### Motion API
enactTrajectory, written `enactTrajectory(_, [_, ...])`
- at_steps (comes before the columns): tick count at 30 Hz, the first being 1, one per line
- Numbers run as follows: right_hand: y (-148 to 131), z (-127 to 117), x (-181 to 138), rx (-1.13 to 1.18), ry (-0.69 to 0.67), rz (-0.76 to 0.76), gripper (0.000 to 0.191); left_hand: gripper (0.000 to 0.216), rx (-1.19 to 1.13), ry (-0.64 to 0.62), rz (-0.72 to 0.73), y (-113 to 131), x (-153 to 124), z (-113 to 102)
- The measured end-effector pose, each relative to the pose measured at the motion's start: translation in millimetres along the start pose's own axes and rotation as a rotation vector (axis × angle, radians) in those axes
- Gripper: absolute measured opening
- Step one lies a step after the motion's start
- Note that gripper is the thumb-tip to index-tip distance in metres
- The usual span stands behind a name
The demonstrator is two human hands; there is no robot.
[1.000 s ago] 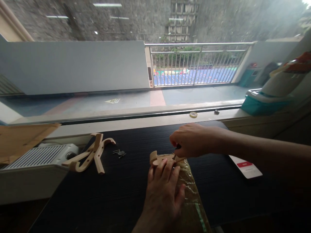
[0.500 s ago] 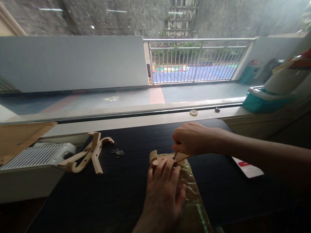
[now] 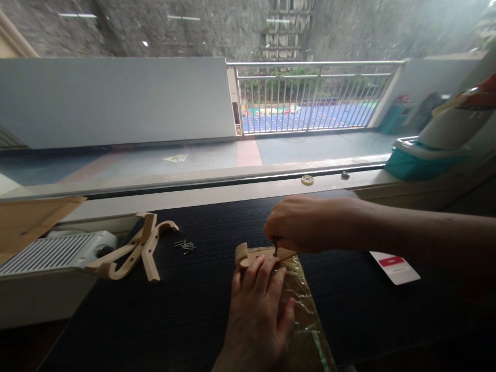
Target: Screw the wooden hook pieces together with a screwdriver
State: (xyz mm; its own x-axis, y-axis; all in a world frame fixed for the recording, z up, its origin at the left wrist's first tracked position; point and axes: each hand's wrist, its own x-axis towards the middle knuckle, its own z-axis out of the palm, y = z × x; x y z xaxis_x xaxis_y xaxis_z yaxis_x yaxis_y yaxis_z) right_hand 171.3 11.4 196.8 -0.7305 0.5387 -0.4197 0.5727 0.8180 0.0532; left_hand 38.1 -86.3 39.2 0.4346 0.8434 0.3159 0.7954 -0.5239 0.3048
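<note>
Pressing the wooden piece [image 3: 265, 253] down on the taped brown packet [image 3: 308, 315] with the left hand [image 3: 258, 305]: palm down, fingers stretched out and slightly apart, laid on the near edge of the wood, not wrapped around anything. Gripping a thin dark tool, probably a screwdriver [image 3: 275, 249], in the right hand [image 3: 300, 223], curled tight round the handle. Too hidden by the knuckles to tell the handle shape or whether the tip sits on a screw. Pointing down onto the wood at a near-upright angle, just past the left fingertips.

Looks like screw-driving. Best to hold the shaft square to the wood, push straight down along it, turn in short even strokes. Watch the left fingertips: very near the tip, easy to jab in a slip. Better to spread pressure along the wood, as liable to rock on the packet. Ease off once snug, to avoid stripping or splitting.

Left of the left fingers, on the black table [image 3: 201, 297]: loose screws [image 3: 186, 247] in a small heap, then bigger wooden parts [image 3: 148, 231] farther out.
</note>
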Motion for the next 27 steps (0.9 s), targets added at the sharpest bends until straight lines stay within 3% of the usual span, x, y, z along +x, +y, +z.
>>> enactTrajectory(9, [7.5,14.2,0.4,0.065,0.094,0.242,0.032,0.039,-0.008,0.002,0.002,1.0,1.3,0.3])
enactTrajectory(19, [-1.3,-6.4,-9.3,-0.007,0.02,0.04,0.018,0.038,-0.012,0.01,-0.012,1.7,0.7,-0.8])
enactTrajectory(27, [5.1,10.5,2.4,0.051,0.109,0.142,0.029,0.039,-0.024,-0.015,-0.018,1.7,1.2,-1.5])
